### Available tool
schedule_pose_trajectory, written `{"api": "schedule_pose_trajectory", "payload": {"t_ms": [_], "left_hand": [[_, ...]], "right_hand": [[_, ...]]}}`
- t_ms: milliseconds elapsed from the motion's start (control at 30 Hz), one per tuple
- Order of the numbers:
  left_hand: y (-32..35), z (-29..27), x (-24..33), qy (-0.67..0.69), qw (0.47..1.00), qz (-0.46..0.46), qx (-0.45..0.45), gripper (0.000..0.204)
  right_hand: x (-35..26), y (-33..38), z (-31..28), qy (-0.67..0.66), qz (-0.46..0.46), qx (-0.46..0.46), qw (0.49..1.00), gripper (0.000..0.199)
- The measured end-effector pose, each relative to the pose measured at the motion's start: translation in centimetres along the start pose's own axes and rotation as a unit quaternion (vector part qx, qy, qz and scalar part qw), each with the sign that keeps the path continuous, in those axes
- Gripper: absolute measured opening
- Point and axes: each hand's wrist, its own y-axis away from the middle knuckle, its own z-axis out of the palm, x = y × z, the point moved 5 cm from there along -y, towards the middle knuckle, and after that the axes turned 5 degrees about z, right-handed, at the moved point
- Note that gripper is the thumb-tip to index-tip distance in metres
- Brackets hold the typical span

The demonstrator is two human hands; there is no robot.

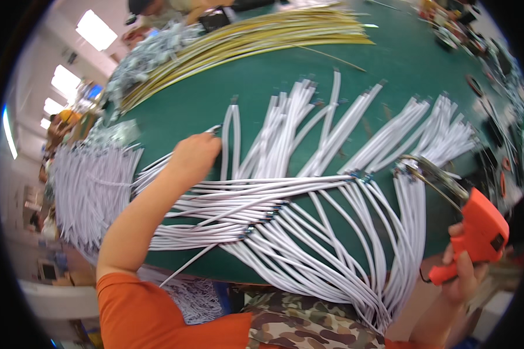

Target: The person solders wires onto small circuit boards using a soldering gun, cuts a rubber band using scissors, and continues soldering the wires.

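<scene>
Two bare hands work over a green worktop (402, 64) covered in white cables. The left hand (195, 156) reaches forward with its fingers (211, 139) curled shut on the end of one white cable (229, 136), which stands out from the fingertips and runs back toward the person. The arm behind it wears an orange sleeve (140, 308). Just beyond and to the right of those fingers, more white cable bundles (343, 136) fan away across the worktop, their far ends tipped with small dark connectors. Below the fingers, nearer the person, a thick sheaf of white cables (308, 232) lies crosswise and spills over the near edge of the worktop.

The right hand (463, 270) sits well apart from the left, off the right edge of the worktop. Its fingers (464, 269) are wrapped around the grip of an orange pistol-shaped hand tool (477, 232), whose metal nose (431, 174) points up and left, ending just beside the tips of the nearest cable bundle.

Left of the left hand, a mass of white cables (90, 186) hangs over the worktop's edge. Far beyond the fingers, at the back of the worktop, lies a long bundle of yellow wires (256, 38) with a grey heap of small parts (148, 55) at its left end. Another person (157, 11) sits at the far side. Small dark items (495, 116) are scattered along the right rim, too blurred to make out.
</scene>
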Motion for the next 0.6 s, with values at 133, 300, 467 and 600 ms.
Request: {"api": "schedule_pose_trajectory", "payload": {"t_ms": [133, 300, 467, 600], "left_hand": [[0.6, -0.2, -0.1, 0.007, 1.0, 0.0, 0.027, 0.022], [0.8, -2.9, -1.2, 0.186, 0.969, -0.066, 0.147, 0.027], [-0.5, -5.5, 1.2, 0.376, 0.901, -0.028, 0.214, 0.027], [-4.0, -7.8, 10.8, 0.446, 0.88, 0.126, 0.106, 0.026]], "right_hand": [[0.0, 0.0, 0.7, -0.02, 0.002, -0.021, 1.0, 0.06], [-0.2, 0.2, -0.1, -0.024, 0.019, -0.03, 0.999, 0.056], [0.3, 0.2, 0.3, -0.034, 0.037, -0.033, 0.998, 0.057], [1.0, -0.1, 0.6, -0.038, 0.064, -0.085, 0.994, 0.06]]}}
